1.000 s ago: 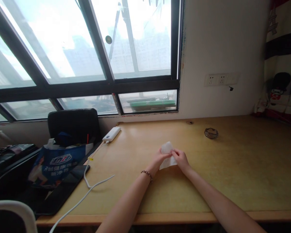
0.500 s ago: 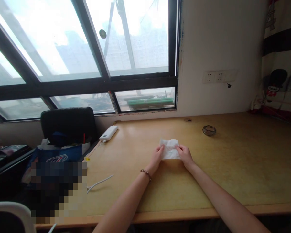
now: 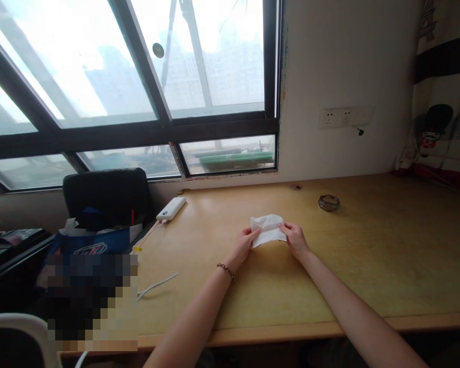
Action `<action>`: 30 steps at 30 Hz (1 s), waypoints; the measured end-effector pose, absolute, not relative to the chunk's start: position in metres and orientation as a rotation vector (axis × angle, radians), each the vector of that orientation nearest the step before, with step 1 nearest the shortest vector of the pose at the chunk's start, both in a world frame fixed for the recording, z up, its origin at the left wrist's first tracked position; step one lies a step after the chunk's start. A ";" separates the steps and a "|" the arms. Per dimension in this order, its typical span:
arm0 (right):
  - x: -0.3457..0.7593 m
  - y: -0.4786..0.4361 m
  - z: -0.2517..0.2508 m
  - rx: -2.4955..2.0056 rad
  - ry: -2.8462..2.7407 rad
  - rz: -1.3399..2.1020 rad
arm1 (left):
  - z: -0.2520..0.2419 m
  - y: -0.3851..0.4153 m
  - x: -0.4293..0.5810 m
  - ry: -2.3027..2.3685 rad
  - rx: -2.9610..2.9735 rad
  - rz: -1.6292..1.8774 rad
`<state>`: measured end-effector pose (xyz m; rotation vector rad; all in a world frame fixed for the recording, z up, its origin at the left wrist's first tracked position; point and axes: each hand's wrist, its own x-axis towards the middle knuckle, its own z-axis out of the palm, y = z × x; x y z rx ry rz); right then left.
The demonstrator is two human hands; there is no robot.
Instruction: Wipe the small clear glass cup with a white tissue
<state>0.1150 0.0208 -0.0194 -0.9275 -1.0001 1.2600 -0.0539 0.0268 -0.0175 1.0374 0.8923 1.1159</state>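
Between my hands a white tissue (image 3: pixel 269 230) is stretched out just over the wooden table (image 3: pixel 276 296). My left hand (image 3: pixel 246 244) pinches its left edge, thumb on top and fingers underneath. On the opposite edge my right hand (image 3: pixel 296 239) grips it the same way. The tissue has a crease across it, and its lower edge bows slightly. A beaded bracelet (image 3: pixel 227 271) circles my left wrist.
A glass ashtray (image 3: pixel 328 203) stands behind and right of my hands. At the table's left edge lies a white power bank (image 3: pixel 171 208) with a cable plugged in. Another white cable (image 3: pixel 159 285) lies nearer. A black chair (image 3: pixel 107 197) holds a blue bag (image 3: pixel 90 250).
My hands have moved slightly apart, and the tissue between them is pulled wider and flatter. The view has shifted a little.
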 end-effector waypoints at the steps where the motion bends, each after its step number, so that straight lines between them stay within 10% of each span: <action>1: 0.117 0.021 -0.018 -0.909 -1.000 1.310 | -0.016 0.026 -0.055 0.865 1.033 1.117; 30: 0.126 0.022 -0.015 -0.921 -0.903 1.304 | -0.011 0.028 -0.062 0.779 1.095 1.026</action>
